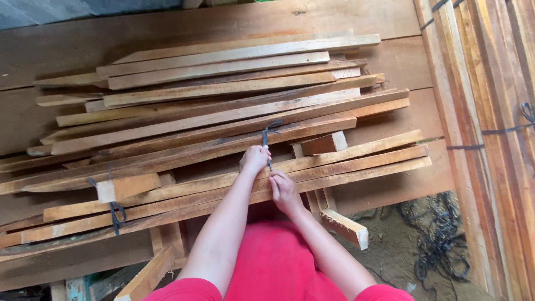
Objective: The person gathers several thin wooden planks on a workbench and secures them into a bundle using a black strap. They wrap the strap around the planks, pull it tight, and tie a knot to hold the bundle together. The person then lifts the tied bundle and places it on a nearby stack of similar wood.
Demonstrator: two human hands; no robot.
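Here, at the centre of the frame, our left hand [254, 159] is pinched shut on a dark strap [266, 139] rising over the wooden slats [223, 117]; our right hand [284, 191], just beside it, grips the strap's lower end.

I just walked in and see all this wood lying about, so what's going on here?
A person in red is bent over a pile of long wooden slats laid on a plank platform. Both hands meet at the near slats: the left hand and the right hand grip a dark strap that runs up over the wood. A similar dark tie already wraps the slats further left. More bound lumber stands at the right, and loose dark straps lie on the ground.
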